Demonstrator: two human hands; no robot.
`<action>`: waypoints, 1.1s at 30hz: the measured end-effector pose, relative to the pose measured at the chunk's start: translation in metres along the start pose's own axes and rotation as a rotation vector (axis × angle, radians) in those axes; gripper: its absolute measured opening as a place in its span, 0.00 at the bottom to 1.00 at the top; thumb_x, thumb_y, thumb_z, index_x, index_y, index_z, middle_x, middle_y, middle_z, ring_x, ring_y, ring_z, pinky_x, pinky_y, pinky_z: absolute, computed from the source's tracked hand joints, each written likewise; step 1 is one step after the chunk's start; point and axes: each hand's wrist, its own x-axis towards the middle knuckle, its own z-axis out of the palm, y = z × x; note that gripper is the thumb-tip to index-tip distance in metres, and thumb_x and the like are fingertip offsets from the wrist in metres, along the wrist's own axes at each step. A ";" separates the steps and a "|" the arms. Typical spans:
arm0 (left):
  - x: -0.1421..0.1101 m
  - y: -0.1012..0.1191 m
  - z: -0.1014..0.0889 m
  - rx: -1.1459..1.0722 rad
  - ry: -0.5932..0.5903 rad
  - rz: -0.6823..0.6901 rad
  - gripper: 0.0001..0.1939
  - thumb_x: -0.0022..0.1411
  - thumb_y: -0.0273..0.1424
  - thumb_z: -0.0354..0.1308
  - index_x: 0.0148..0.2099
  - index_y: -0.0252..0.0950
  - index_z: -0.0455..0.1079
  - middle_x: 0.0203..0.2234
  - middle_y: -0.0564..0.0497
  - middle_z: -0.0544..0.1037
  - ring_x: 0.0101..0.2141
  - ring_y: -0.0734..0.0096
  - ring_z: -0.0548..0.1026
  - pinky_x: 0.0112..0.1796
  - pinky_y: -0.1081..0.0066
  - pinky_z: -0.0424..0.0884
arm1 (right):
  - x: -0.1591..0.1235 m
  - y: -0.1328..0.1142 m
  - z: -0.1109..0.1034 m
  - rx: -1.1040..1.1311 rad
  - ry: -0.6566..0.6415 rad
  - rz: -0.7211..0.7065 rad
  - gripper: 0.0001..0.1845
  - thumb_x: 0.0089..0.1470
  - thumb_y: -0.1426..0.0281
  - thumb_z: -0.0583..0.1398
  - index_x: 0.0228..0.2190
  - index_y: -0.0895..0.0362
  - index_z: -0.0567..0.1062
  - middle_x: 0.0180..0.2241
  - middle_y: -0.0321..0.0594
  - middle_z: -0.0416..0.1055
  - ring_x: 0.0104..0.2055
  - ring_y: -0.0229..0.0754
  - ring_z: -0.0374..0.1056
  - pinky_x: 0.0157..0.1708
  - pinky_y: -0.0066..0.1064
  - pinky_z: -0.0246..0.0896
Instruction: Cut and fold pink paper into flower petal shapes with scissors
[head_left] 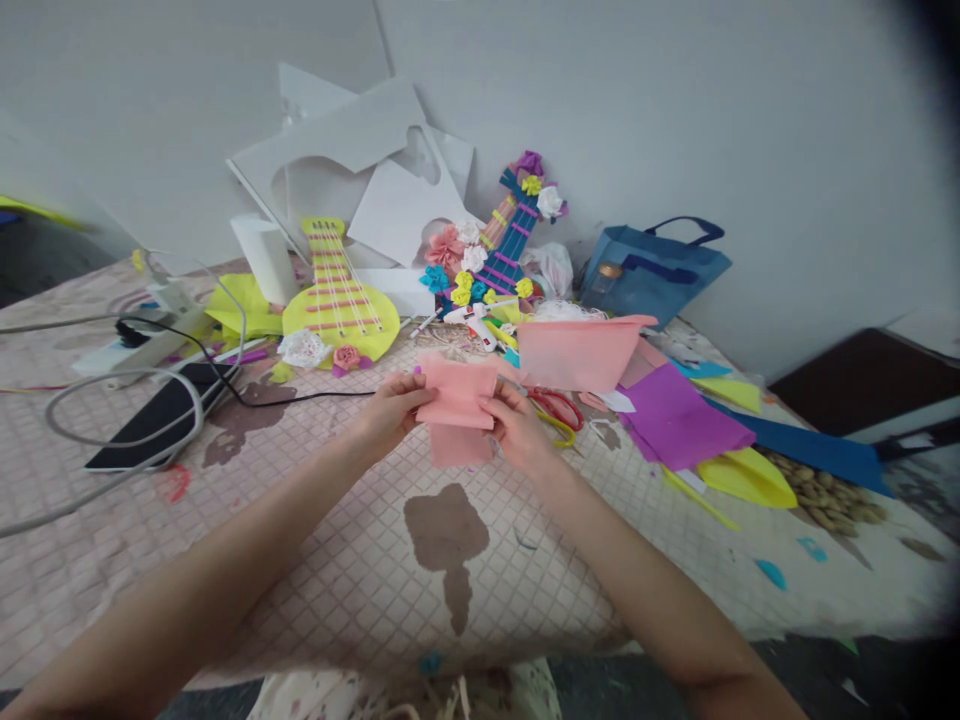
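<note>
And we're looking for lettering here, folks, but no text, label, brand, number or sign can be read. There's a small dark mark (486, 338) on the white glue gun (475, 322), and it's too small and blurred to make out!
</note>
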 end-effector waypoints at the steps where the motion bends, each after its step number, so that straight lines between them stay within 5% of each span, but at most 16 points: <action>1: 0.001 -0.001 -0.001 0.002 -0.001 0.001 0.10 0.41 0.26 0.67 0.28 0.32 0.70 0.24 0.54 0.73 0.25 0.80 0.69 0.26 0.80 0.64 | 0.000 0.000 0.000 -0.001 0.000 0.006 0.12 0.39 0.68 0.64 0.30 0.53 0.72 0.26 0.31 0.68 0.24 0.34 0.60 0.21 0.25 0.55; 11: 0.001 -0.005 -0.007 0.255 -0.020 0.001 0.16 0.47 0.41 0.65 0.30 0.33 0.69 0.25 0.54 0.71 0.26 0.78 0.68 0.27 0.77 0.64 | 0.000 0.004 0.000 -0.085 -0.012 0.022 0.15 0.38 0.62 0.67 0.29 0.55 0.73 0.27 0.33 0.69 0.28 0.37 0.62 0.27 0.27 0.57; 18: 0.002 -0.007 -0.006 0.268 -0.001 0.006 0.16 0.45 0.40 0.66 0.31 0.33 0.69 0.25 0.54 0.71 0.27 0.75 0.69 0.30 0.74 0.66 | 0.005 0.007 -0.005 -0.239 0.055 -0.142 0.14 0.44 0.58 0.63 0.25 0.56 0.70 0.22 0.32 0.63 0.23 0.35 0.57 0.23 0.26 0.54; 33: -0.002 -0.007 -0.002 0.255 -0.001 0.090 0.16 0.48 0.43 0.63 0.32 0.34 0.70 0.27 0.53 0.72 0.27 0.76 0.69 0.29 0.76 0.64 | 0.004 0.006 -0.007 -0.398 0.027 -0.259 0.13 0.49 0.60 0.59 0.23 0.55 0.65 0.20 0.31 0.58 0.22 0.34 0.54 0.21 0.26 0.52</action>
